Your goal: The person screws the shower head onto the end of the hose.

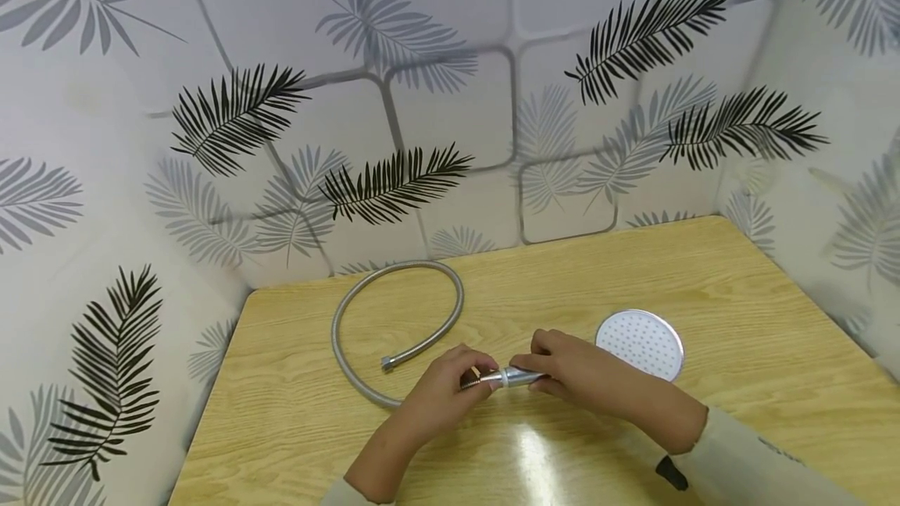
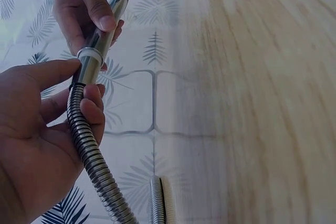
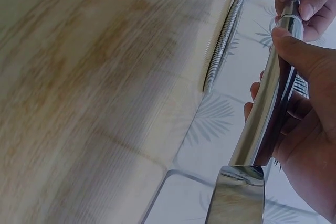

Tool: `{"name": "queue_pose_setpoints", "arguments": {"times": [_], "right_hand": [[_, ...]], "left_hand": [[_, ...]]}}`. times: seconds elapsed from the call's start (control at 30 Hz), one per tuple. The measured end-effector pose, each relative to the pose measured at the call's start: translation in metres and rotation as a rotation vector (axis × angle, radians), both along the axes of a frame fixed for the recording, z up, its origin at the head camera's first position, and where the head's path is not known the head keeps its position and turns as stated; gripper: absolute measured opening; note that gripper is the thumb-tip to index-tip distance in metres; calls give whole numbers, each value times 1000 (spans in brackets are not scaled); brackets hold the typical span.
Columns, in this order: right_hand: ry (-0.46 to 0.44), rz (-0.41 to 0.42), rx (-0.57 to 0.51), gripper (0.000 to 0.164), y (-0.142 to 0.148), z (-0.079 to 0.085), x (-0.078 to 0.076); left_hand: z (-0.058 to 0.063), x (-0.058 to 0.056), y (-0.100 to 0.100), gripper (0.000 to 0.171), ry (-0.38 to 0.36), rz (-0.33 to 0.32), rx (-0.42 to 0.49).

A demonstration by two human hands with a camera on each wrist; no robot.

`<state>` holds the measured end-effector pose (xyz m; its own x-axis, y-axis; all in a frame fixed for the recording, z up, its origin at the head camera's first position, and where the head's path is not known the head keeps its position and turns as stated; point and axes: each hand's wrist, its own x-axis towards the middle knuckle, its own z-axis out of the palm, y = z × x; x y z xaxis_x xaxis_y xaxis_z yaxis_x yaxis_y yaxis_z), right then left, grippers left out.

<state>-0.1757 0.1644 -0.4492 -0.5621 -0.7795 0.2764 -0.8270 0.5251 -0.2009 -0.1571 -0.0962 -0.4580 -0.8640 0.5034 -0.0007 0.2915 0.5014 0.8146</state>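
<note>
Basically, your shower handle (image 3: pixel 266 114) is over the near part of the table (image 1: pixel 281 373), end on to the hose's metal end piece (image 2: pixel 89 72), with a pale ring (image 2: pixel 90 54) at the joint. Can't tell from here whether the thread is engaged. You've got the two in line, probably so the joint can mate without binding. Your left hand (image 1: pixel 446 389) pinches the end piece right by the ring, thumb one side, curled fingers the other, no slack gap; likely close in because the flexible hose (image 1: pixel 335 326) gives poor control further back. Your right hand (image 1: pixel 562 361) is wrapped round the handle near its joint end, thumb laid along the metal, fingers closed around the far side; that grip looks chosen to steady the heavier part. The round spray face (image 1: pixel 640 343) is just past your right forearm, holes up; whether it rests on the wood, I can't tell. The rest of the hose loops out on your left, its loose nut (image 1: pixel 387 363) lying near your left hand, untouched. Patterned wall covering (image 1: pixel 464 123) rises behind the table.
</note>
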Motion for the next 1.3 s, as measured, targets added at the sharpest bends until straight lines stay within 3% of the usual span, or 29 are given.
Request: {"name": "queue_pose_setpoints", "arguments": {"times": [0.3,0.83,1.3], "right_hand": [[-56,-34,12,32,1,-3,0],[14,-2,-16,34,1,-5,-1],[23,-19,-2,32,0,-5,-2]], "left_hand": [[-4,-1,3,23,13,28,-37],[-2,1,2,11,22,28,15],[-3,0,1,21,4,32,36]]}}
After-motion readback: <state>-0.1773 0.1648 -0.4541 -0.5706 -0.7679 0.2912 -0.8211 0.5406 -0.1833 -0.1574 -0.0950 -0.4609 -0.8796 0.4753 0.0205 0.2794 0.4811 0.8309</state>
